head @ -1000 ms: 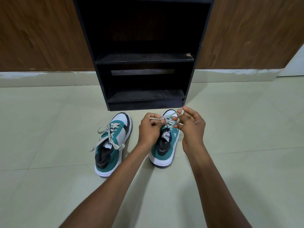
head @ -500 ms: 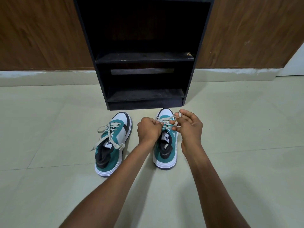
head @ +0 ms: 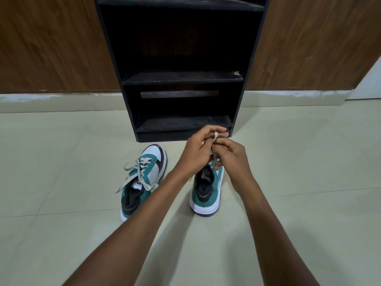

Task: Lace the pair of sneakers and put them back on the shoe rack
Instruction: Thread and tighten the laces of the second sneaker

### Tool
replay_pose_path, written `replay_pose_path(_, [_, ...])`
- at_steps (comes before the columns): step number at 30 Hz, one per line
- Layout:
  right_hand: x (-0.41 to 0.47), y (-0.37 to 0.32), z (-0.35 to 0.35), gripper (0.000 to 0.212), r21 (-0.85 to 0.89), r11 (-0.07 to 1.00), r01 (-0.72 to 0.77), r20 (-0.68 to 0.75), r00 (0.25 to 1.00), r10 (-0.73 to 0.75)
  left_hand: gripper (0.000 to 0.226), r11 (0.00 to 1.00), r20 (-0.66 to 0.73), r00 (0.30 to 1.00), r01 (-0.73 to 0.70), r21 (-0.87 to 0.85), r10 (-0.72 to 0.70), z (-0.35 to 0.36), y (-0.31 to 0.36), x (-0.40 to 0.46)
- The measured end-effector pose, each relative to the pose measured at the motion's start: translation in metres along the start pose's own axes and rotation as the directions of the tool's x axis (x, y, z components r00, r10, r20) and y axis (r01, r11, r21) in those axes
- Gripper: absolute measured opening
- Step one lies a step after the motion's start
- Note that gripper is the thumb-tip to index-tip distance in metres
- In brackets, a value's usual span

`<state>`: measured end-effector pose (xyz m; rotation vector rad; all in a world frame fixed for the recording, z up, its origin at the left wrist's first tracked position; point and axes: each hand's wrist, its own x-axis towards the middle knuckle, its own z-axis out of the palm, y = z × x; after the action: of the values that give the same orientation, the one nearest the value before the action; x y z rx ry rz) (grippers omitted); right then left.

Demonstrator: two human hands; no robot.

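Two teal, white and black sneakers stand on the tiled floor before a black shoe rack. The left sneaker has its beige laces threaded and lying loose over its sides. Over the toe half of the right sneaker both my hands work a beige lace. My left hand pinches the lace, which loops over a finger. My right hand grips the lace just below it. The hands hide the right sneaker's front and eyelets.
The rack's two lower shelves hold nothing visible. A wood-panelled wall with a pale skirting runs behind the rack. A white door edge shows at the far right. Pale floor tiles surround the shoes.
Both hands have risen from the right sneaker's tongue toward the rack, drawing the lace upward; the right sneaker has straightened. The left sneaker has not moved.
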<state>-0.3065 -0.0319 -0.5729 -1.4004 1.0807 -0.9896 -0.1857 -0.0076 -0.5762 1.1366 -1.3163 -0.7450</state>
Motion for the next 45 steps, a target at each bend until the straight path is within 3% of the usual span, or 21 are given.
replay_pose_path(2, [0.003, -0.004, -0.005, 0.018, -0.052, 0.998, 0.028, 0.039, 0.999, -0.026, 0.036, 0.995, 0.084, 0.996, -0.018, 0.095, 0.010, -0.010, 0.001, 0.007])
replay_pose_path(5, [0.006, -0.008, -0.012, 0.008, -0.043, 0.999, 0.031, 0.054, 0.998, -0.029, 0.029, 0.994, 0.030, 0.999, 0.041, 0.097, -0.044, -0.022, 0.002, 0.010])
replay_pose_path(8, [0.005, -0.006, -0.012, 0.014, -0.038, 0.999, 0.039, 0.058, 0.998, -0.037, 0.027, 0.990, 0.010, 0.996, 0.090, 0.111, -0.091, -0.027, 0.000, 0.007])
replay_pose_path(11, [0.004, -0.004, -0.008, 0.022, -0.039, 0.999, 0.024, 0.019, 1.000, -0.024, 0.028, 0.982, 0.012, 0.983, 0.184, -0.034, -0.183, -0.024, -0.004, 0.001])
replay_pose_path(14, [0.006, -0.006, -0.005, 0.027, -0.065, 0.998, 0.015, -0.010, 1.000, -0.016, 0.030, 0.891, 0.099, 0.933, 0.359, -0.278, -0.346, -0.022, -0.003, -0.007])
replay_pose_path(16, [0.005, -0.007, -0.005, 0.027, -0.115, 0.993, 0.018, -0.013, 1.000, -0.020, 0.037, 0.903, 0.128, 0.926, 0.374, -0.211, -0.354, -0.024, -0.003, -0.011])
replay_pose_path(19, [0.003, -0.007, -0.003, 0.024, -0.198, 0.980, 0.015, -0.032, 0.999, -0.021, 0.044, 0.973, 0.029, 0.991, 0.121, 0.196, -0.129, -0.027, -0.011, -0.011])
replay_pose_path(22, [0.003, -0.004, 0.000, 0.025, -0.205, 0.979, 0.005, -0.063, 0.998, -0.018, 0.045, 0.795, 0.003, 0.989, -0.120, 0.594, 0.147, -0.028, -0.022, -0.013])
replay_pose_path(26, [0.008, -0.002, -0.002, 0.024, -0.127, 0.991, -0.047, -0.092, 0.995, 0.035, 0.024, 0.640, -0.023, 0.920, -0.253, 0.725, 0.390, -0.026, -0.027, -0.026])
replay_pose_path(29, [0.010, 0.001, -0.005, 0.021, -0.086, 0.993, -0.077, -0.134, 0.989, 0.065, 0.016, 0.632, -0.016, 0.913, -0.270, 0.726, 0.408, -0.025, -0.029, -0.033])
replay_pose_path(31, [0.008, 0.004, -0.006, 0.028, -0.099, 0.994, -0.055, -0.185, 0.982, 0.036, 0.013, 0.652, 0.008, 0.940, -0.242, 0.719, 0.340, -0.026, -0.032, -0.035])
replay_pose_path(33, [0.003, 0.004, -0.006, 0.033, -0.153, 0.988, 0.000, -0.201, 0.979, -0.031, 0.011, 0.762, 0.022, 0.983, -0.155, 0.629, 0.182, -0.022, -0.029, -0.035])
replay_pose_path(35, [-0.001, 0.007, -0.004, 0.024, -0.190, 0.979, 0.072, -0.139, 0.985, -0.100, 0.011, 0.926, -0.036, 0.995, 0.103, 0.365, -0.096, -0.017, -0.020, -0.029])
replay_pose_path(37, [-0.004, 0.012, -0.004, 0.015, -0.256, 0.953, 0.162, -0.019, 0.985, -0.173, 0.015, 0.914, -0.081, 0.912, 0.406, 0.023, -0.403, -0.014, -0.012, -0.020])
replay_pose_path(39, [-0.007, 0.019, -0.006, 0.013, -0.361, 0.894, 0.265, 0.092, 0.964, -0.248, 0.011, 0.789, -0.041, 0.796, 0.590, -0.171, -0.604, -0.015, -0.009, -0.015])
replay_pose_path(42, [-0.008, 0.027, -0.010, 0.024, -0.532, 0.781, 0.327, 0.149, 0.944, -0.294, 0.019, 0.746, 0.036, 0.769, 0.629, -0.217, -0.638, -0.018, -0.011, -0.014])
replay_pose_path(45, [-0.008, 0.023, -0.012, 0.010, -0.537, 0.775, 0.332, 0.066, 0.933, -0.354, 0.019, 0.761, 0.042, 0.781, 0.617, -0.202, -0.623, -0.021, -0.011, -0.012])
